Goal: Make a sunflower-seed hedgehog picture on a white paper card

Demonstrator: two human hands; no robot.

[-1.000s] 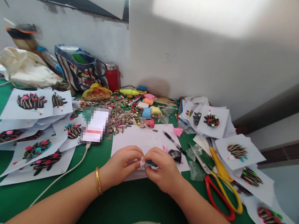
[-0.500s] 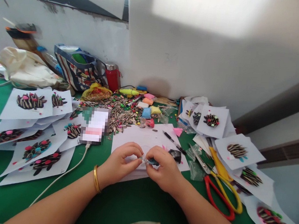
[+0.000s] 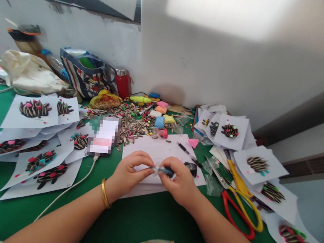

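My left hand pinches one end of a small teal packet in clear plastic wrapping, thumb against forefinger. At the packet's other end, my right hand grips it between thumb and curled fingers. Its contents look like modelling clay, though fingers partly cover them. Both hands are over a white sheet of paper. A black pen and a black lump lie on the sheet beyond my right hand.
Scissors with red and yellow handles lie at right, beside crumpled clear plastic. Seed collages on paper are stacked on both sides. Sunflower seeds and coloured clay packets spread behind. A phone with a cable is at left.
Both hands have risen slightly on the sheet. The fingertips have drawn a little apart, and more of the teal packet shows between them.
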